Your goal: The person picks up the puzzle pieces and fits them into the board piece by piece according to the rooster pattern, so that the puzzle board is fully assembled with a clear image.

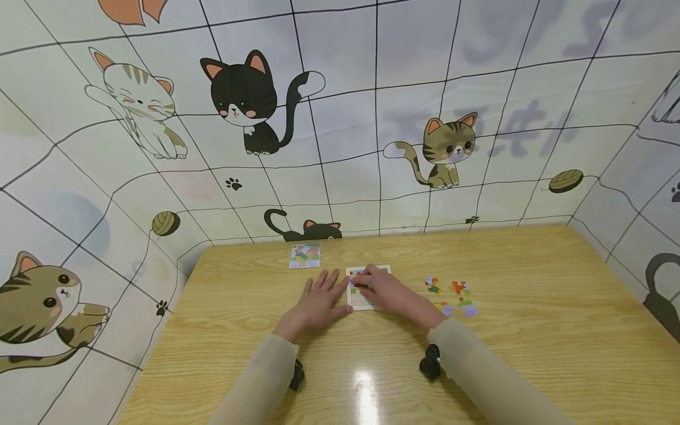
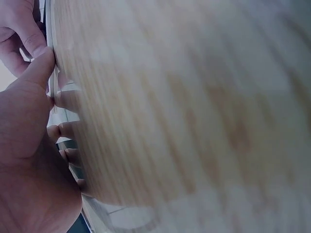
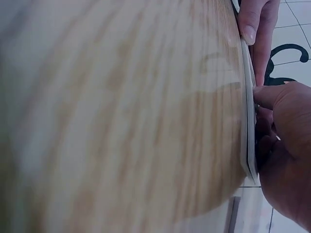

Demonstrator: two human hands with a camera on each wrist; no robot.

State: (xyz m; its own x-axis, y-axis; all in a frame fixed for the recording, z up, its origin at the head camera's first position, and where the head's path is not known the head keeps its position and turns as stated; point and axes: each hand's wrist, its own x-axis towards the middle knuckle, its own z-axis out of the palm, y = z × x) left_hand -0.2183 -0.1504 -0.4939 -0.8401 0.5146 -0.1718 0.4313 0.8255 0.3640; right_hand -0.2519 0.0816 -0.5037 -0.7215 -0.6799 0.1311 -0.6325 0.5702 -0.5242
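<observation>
A small white-rimmed puzzle tray (image 1: 363, 301) lies on the table in front of me, with colourful puzzle pieces (image 1: 353, 273) in its upper left part. My right hand (image 1: 385, 288) reaches over it, fingers bent, pinching a reddish puzzle piece (image 1: 359, 284) low over the tray; the fingers cover most of this piece. Palm down, my left hand (image 1: 317, 304) rests with spread fingers along the tray's left side, thumb at its lower left corner. The right wrist view catches the tray edge (image 3: 249, 126) side-on, with both hands beside it.
Several loose puzzle pieces (image 1: 460, 287) lie right of the tray, partly behind my right forearm. A small picture card (image 1: 305, 255) is at the back left of the wooden table (image 1: 531, 330). Cat-printed cloth walls (image 1: 350, 141) rise behind the table and at both sides.
</observation>
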